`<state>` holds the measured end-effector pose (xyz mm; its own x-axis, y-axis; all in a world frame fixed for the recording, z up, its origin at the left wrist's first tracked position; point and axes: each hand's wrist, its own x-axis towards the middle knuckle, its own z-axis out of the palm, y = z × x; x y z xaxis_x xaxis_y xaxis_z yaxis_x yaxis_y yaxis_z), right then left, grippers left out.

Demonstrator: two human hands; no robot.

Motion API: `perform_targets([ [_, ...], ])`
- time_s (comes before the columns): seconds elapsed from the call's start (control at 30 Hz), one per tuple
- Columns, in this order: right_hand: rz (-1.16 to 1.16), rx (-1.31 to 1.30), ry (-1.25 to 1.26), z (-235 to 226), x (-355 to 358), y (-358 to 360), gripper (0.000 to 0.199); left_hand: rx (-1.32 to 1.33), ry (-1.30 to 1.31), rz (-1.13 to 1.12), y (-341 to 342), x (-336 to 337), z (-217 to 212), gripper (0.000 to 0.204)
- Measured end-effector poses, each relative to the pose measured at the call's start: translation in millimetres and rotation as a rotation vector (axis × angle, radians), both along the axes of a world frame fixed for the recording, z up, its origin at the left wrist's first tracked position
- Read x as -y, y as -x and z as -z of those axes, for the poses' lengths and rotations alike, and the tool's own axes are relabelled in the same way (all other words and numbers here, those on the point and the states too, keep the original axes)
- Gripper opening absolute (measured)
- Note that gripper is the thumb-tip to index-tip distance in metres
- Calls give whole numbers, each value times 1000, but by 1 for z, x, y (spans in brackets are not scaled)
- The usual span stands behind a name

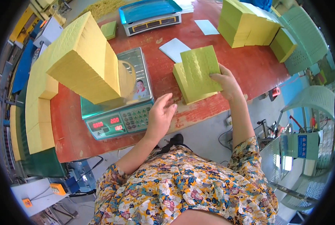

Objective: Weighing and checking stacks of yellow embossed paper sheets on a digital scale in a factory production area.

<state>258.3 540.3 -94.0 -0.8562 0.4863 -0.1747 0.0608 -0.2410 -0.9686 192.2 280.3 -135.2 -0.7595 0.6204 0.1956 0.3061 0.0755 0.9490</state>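
My right hand (229, 84) grips a thin sheaf of yellow embossed paper (199, 69) by its right edge, thumb on top. The sheaf is tilted over a low stack of yellow paper (180, 81) near the table's front edge and hides much of it. My left hand (160, 117) is empty, with its fingers apart and slightly curled, beside the front right corner of a digital scale (118, 125). A tall block of yellow paper (96, 63) stands on the scale's metal pan. Red digits glow on the scale's panel.
More yellow paper blocks line the left edge (40, 112) and the far right (246, 28) of the red table (163, 78). A second scale (150, 17) with a blue tray stands at the back. White sheets (175, 49) lie mid-table. Green plastic chairs (306, 41) stand at right.
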Motion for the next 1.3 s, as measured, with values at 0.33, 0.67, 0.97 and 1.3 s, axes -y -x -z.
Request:
perform_targets([
  [0.33,-147,147,-168,27,-10,16,48,233,26,-243,-5,-72,33,43],
  [0.67,-93,177,-511,28,-7,5,47,-90,38,-380,-18,-82,48,45],
  [0.97,153,120,-1114,5,23,-2,34,-141,-127,-234,-18,-2,-22,26],
  [1.3,-165,-274,-333,-25,146,130,33,-88,-379,-753,183,196,-175,41],
])
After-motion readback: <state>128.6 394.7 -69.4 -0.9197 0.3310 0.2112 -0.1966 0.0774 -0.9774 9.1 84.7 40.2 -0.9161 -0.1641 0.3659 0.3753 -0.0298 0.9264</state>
